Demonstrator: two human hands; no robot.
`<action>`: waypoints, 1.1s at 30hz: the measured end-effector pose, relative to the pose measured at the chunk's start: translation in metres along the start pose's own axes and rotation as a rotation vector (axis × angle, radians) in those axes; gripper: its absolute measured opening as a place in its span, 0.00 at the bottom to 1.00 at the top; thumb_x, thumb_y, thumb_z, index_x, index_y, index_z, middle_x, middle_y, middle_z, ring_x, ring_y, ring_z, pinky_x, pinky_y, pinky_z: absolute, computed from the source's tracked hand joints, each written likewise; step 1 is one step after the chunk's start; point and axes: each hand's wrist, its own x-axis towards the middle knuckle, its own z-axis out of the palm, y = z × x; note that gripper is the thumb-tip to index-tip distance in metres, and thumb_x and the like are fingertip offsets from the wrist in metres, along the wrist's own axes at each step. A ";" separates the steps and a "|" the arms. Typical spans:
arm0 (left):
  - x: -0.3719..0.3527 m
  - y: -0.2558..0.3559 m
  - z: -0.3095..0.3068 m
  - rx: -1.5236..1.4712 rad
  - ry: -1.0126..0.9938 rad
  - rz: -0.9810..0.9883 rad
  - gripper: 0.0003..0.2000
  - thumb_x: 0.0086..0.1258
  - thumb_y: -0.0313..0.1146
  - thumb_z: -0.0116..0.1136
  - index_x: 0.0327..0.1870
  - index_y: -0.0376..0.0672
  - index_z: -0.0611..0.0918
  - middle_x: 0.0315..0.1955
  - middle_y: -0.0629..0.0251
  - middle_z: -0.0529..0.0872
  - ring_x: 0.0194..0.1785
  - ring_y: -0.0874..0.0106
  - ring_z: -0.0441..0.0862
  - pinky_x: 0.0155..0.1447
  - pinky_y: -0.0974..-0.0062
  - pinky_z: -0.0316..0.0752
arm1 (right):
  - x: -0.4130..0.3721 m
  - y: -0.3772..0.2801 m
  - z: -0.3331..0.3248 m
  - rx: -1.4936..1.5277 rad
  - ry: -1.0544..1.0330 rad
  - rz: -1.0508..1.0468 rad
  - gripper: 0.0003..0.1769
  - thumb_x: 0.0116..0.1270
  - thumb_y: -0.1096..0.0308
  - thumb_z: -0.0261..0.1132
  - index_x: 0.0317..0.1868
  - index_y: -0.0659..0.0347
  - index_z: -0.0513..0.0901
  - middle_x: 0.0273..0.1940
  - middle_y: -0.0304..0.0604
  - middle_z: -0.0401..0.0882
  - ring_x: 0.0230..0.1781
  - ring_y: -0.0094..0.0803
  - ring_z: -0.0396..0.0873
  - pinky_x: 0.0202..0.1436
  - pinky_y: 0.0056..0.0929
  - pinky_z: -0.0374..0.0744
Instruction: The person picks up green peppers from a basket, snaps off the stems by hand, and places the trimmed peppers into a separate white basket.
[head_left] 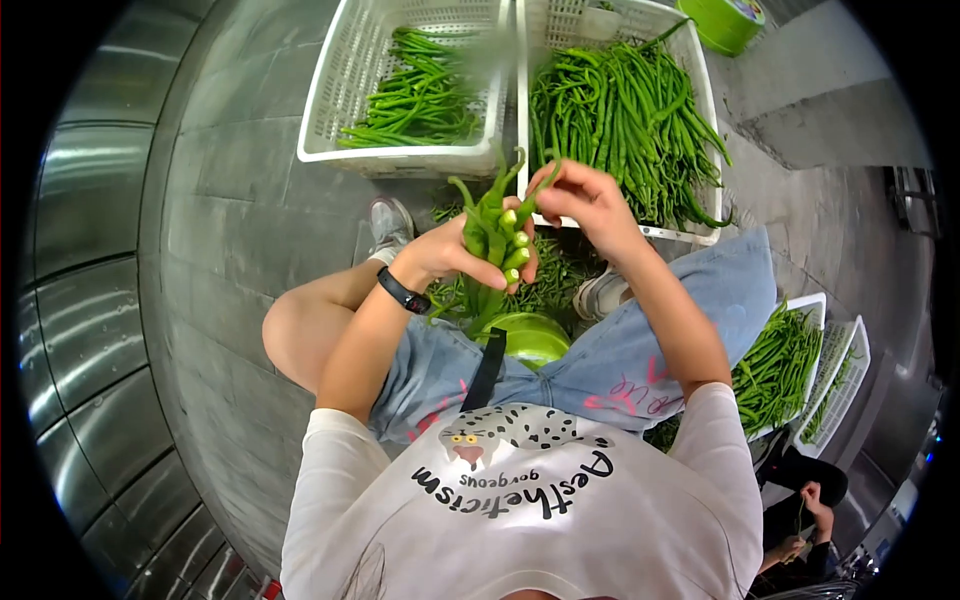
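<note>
A bunch of green peppers (490, 232) is in my left hand (450, 252), its fingers wrapped round them. Several pale cut ends face right, while curled stems point up. My right hand (588, 205) is at the bunch's upper right, thumb and fingers pinched on the stem of one pepper (540, 190). Just beyond my hands stand two white crates, the left crate (400, 157) with a smaller heap of green peppers (425, 90), the right crate (705, 70) heaped with long green peppers (630, 115).
Loose green bits (550, 285) lie on the floor between my shoes. A green stool (530, 338) is beneath me. More crates (840, 385) with peppers stand at the right, near another person's hands (815, 500). A green round container (725, 25) is at the top right.
</note>
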 end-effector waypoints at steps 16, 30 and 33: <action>0.002 -0.017 0.005 0.160 -0.012 0.012 0.38 0.51 0.19 0.68 0.66 0.44 0.66 0.43 0.58 0.79 0.43 0.68 0.78 0.46 0.70 0.74 | -0.005 -0.001 -0.009 0.449 -0.106 0.303 0.12 0.70 0.62 0.60 0.31 0.60 0.78 0.21 0.32 0.69 0.19 0.17 0.64 0.23 0.15 0.62; 0.005 -0.005 -0.008 0.269 0.443 0.019 0.24 0.49 0.19 0.66 0.51 0.36 0.75 0.36 0.68 0.80 0.40 0.77 0.78 0.46 0.77 0.74 | -0.009 -0.008 -0.024 -0.888 -0.292 -0.145 0.15 0.55 0.60 0.73 0.35 0.61 0.81 0.46 0.42 0.77 0.47 0.31 0.77 0.39 0.25 0.78; 0.009 -0.016 -0.012 0.423 0.534 0.063 0.24 0.49 0.18 0.65 0.50 0.37 0.75 0.38 0.68 0.81 0.42 0.77 0.78 0.47 0.77 0.74 | -0.009 -0.011 -0.002 -0.736 -0.114 0.054 0.14 0.61 0.60 0.68 0.35 0.64 0.79 0.36 0.44 0.79 0.37 0.31 0.79 0.39 0.25 0.78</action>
